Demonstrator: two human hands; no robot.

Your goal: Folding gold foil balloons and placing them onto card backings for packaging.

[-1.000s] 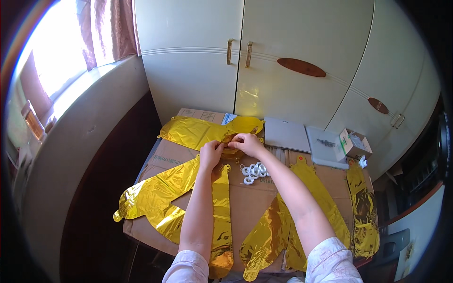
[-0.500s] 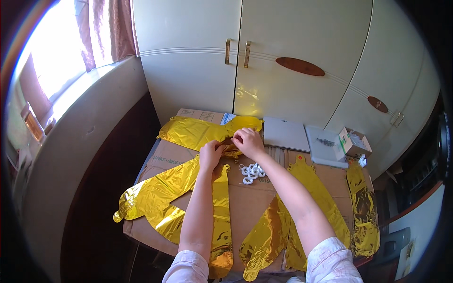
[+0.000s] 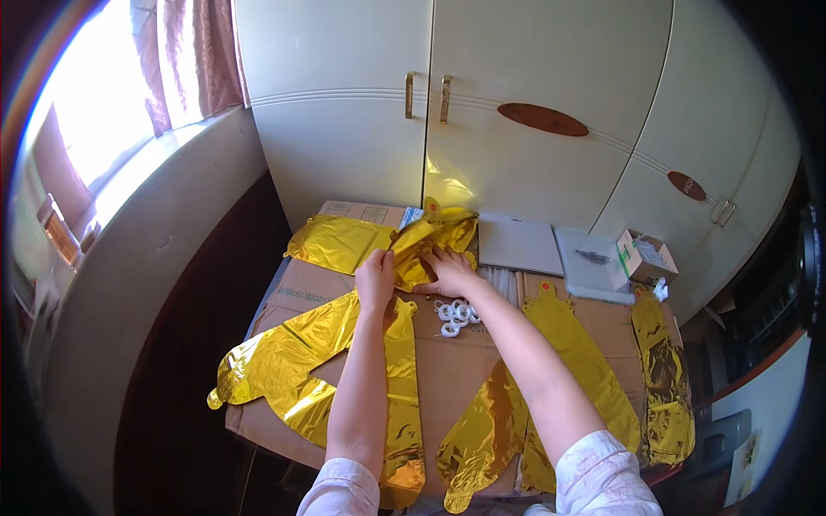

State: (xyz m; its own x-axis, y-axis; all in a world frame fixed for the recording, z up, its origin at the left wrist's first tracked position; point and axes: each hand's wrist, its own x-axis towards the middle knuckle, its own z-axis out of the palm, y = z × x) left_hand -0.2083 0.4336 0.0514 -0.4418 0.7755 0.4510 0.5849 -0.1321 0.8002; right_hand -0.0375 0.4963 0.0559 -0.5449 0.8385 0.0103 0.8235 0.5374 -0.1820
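Note:
A flat, uninflated gold foil balloon (image 3: 342, 244) lies across the far side of the cardboard, its right part bunched up and standing off the surface. My left hand (image 3: 375, 279) is closed on the near edge of that foil. My right hand (image 3: 449, 272) lies against the bunched part with its fingers spread, the thumb pointing left. Just nearer than my right hand sit several small white ribbon rolls (image 3: 449, 328). Another flat gold foil balloon (image 3: 284, 344) lies under and left of my left forearm.
More gold foil balloons lie at the right: one (image 3: 572, 353) beside my right forearm, one (image 3: 667, 378) at the table's right edge. Cardboard (image 3: 447, 370) covers the table. A silver flat panel (image 3: 519, 245), a clear plastic tray (image 3: 585, 279) and an open box (image 3: 647, 258) stand before the white cabinet (image 3: 533, 52).
The foil's right part has been lifted and bunched up. My right hand has gone from a pinch to spread fingers, slightly lower. My left hand has shifted a little left.

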